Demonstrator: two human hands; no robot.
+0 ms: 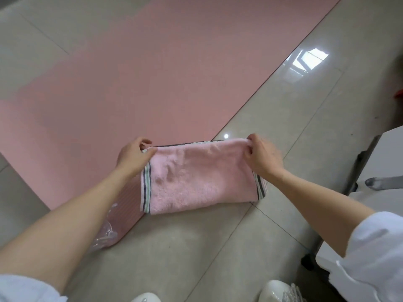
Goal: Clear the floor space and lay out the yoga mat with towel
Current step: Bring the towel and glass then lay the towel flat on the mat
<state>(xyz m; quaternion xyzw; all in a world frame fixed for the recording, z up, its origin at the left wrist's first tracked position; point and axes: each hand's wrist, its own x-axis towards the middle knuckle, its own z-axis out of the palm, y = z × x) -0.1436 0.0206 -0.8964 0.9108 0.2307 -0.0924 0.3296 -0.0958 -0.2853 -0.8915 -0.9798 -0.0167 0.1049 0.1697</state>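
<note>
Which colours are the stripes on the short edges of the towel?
The towel is pink; its edge stripes look dark grey, white and pale green, seen in the head view.

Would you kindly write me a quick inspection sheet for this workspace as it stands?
Surface: glossy tiled floor, window glare on it.
Job's things: pink yoga mat unrolled flat; pink towel folded, held up over the mat's near corner.
Clutter: clear plastic wrap on the mat's near end.
Hands: left hand and right hand each pinch a top corner of the towel.
Cables: nothing seen.
Surroundings: white furniture at right; red object at the right edge.
</note>
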